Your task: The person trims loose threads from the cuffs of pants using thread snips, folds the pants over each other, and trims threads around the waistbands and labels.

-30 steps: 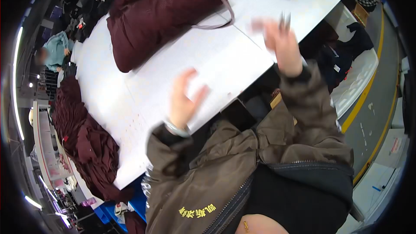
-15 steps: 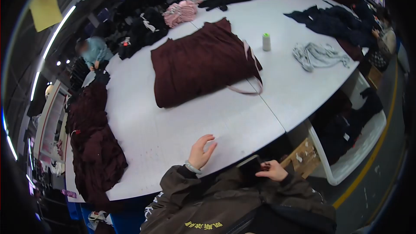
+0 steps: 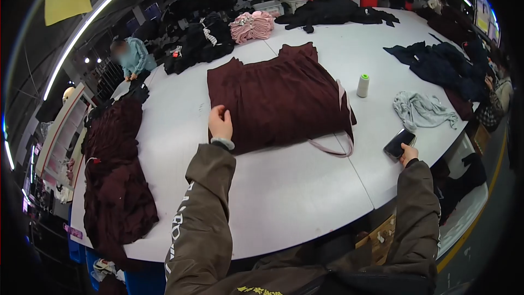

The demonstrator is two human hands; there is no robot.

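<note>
A folded maroon garment bundle (image 3: pixel 278 104), with a pale pink strap (image 3: pixel 345 125) looped around its right end, lies mid-table. At its left edge is my left hand (image 3: pixel 221 125), fingers loosely bent and a little apart; nothing is visibly held, and whether it touches the cloth is unclear. Over the table's right part, my right hand (image 3: pixel 408 154) grips a dark smartphone (image 3: pixel 397 143) by its lower end. Just beyond the phone lies a crumpled light grey cloth (image 3: pixel 420 110). A thread cone with a green top (image 3: pixel 363 86) stands between bundle and cloth.
Maroon garments (image 3: pixel 117 186) are heaped along the left of the white table (image 3: pixel 295 196). Pink folded pieces (image 3: pixel 251 26), black clothes (image 3: pixel 333 12) and navy clothes (image 3: pixel 436 65) lie farther back. A person (image 3: pixel 134 57) works at far left; a white bin (image 3: pixel 464 213) stands right.
My left hand has reached forward to the bundle's left edge. My right hand has carried the smartphone from near my body out over the table's right side. The view has shifted slightly.
</note>
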